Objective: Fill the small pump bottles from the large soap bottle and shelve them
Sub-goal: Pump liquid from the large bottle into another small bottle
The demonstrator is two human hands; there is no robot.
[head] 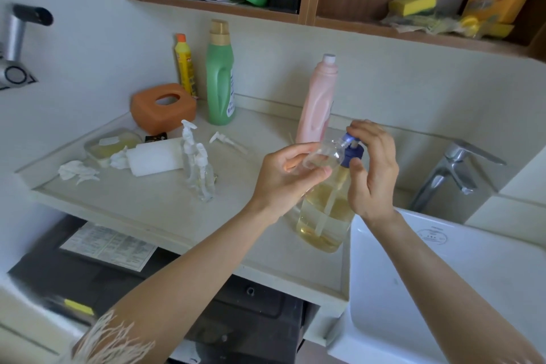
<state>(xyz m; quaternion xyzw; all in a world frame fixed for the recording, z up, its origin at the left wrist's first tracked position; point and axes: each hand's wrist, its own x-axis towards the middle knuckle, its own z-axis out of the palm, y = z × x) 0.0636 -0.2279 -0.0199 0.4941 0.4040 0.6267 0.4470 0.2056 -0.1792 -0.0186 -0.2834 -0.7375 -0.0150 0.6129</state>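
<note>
We see a clear small bottle [325, 154] tilted at the blue pump [353, 148] of the upright large soap bottle [325, 216], half-full of yellow liquid.

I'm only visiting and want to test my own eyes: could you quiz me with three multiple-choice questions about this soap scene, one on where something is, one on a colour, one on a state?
1. Where does the large soap bottle stand?
A. On the counter by the sink
B. On the shelf
C. In the sink

2. What colour is its pump head?
A. Orange
B. Blue
C. Green

3. What is the left hand doing?
A. Resting flat
B. Turning the tap
C. Holding a small clear bottle

Answers: 1 A, its base sits on the counter beside the sink. 2 B, the pump under the right hand is blue. 3 C, the fingers curl round the tilted bottle.
</note>
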